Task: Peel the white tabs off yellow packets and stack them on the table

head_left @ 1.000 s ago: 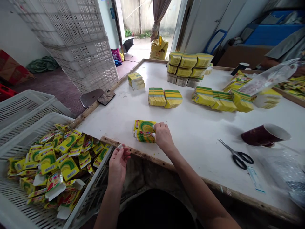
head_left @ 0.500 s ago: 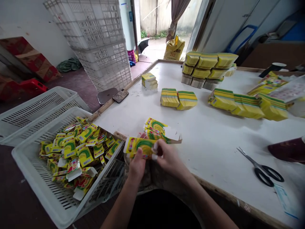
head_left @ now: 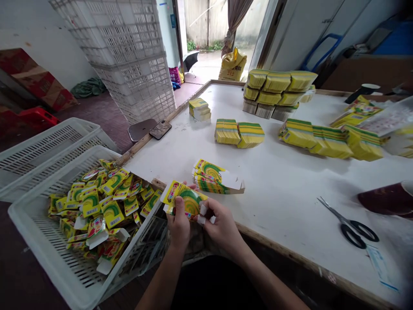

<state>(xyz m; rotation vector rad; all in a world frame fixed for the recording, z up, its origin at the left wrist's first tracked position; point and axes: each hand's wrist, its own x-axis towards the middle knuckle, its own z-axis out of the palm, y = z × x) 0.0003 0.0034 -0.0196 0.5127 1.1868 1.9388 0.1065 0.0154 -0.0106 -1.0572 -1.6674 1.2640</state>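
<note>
A small yellow and green printed carton [head_left: 189, 200] is held between my two hands above the table's near edge. My left hand [head_left: 179, 221] grips its left part, thumb lying across the printed face. At the carton's right end, my right hand [head_left: 217, 219] pinches the end with thumb and fingers, where white bits show at the fingertips; whether these are flaps or finger coverings I cannot make out. Just beyond my hands, a small stack of flat cartons [head_left: 211, 174] lies on the white table [head_left: 284, 193]. To my left stands a white plastic crate [head_left: 58, 254] full of folded cartons [head_left: 111, 206].
Bundled flat cartons [head_left: 238, 132] sit mid-table, with a taller pile [head_left: 277, 88] behind and another row [head_left: 331, 138] to the right. Scissors [head_left: 348, 226] and a dark red cup [head_left: 387, 200] lie right. A phone [head_left: 160, 129] rests on the left edge; stacked crates [head_left: 129, 56] rise beyond.
My hands have brought the carton slightly down and left, and its printed face is tilted more toward me. The view has shifted a little; the stack on the table is unchanged.
</note>
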